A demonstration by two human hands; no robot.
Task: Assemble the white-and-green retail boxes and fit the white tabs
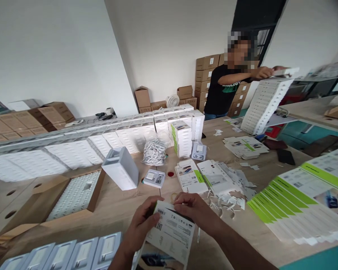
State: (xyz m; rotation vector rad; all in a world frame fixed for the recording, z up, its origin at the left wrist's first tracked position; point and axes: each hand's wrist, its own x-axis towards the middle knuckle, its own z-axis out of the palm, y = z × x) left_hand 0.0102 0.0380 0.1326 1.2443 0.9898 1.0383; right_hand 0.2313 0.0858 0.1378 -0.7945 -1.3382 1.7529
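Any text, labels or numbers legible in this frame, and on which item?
None readable.
White flat carton with green edge, held by left hand and right hand: print and QR code too small.
Co-worker's black T-shirt: green lettering blurred.
White stacked boxes: labels blurred.

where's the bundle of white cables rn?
Head view, centre of the table: the bundle of white cables sits before the rows of white boxes, left of the green-edged box stack.
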